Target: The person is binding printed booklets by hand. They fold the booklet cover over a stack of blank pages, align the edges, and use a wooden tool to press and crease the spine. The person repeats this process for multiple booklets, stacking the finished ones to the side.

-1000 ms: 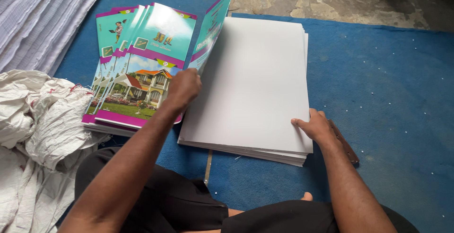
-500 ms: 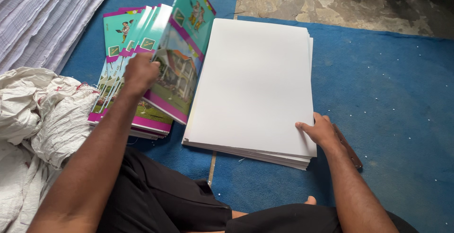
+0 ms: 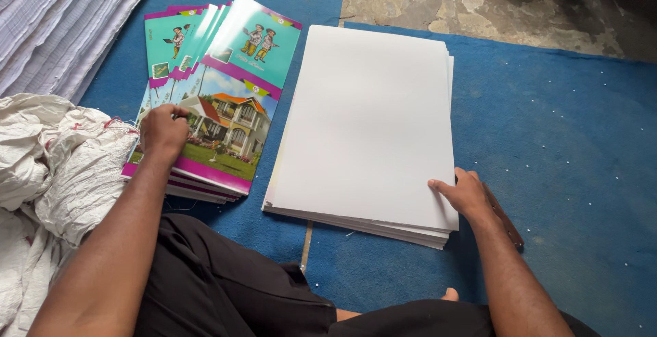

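Observation:
A fanned pile of colourful printed covers (image 3: 229, 97), teal and magenta with a house picture, lies on the blue mat at the left. My left hand (image 3: 164, 130) rests on the pile's left side, fingers curled on the top cover. Right of it sits a thick stack of plain white sheets (image 3: 369, 125). My right hand (image 3: 465, 193) lies at that stack's near right corner, thumb on the top sheet and fingers down along the edge. A thin brown stick (image 3: 505, 215) lies on the mat partly under that hand.
A crumpled white woven sack (image 3: 61, 166) lies at the left. Stacked white paper edges (image 3: 61, 15) fill the top left corner. The blue mat (image 3: 561, 145) stretches right, with bare concrete floor (image 3: 493, 2) beyond. My black-clothed legs (image 3: 233, 289) are at the bottom.
The cover that stood lifted over the white stack has been turned leftward and laid flat on the colourful pile. My left hand moved left with it. My right hand stayed put.

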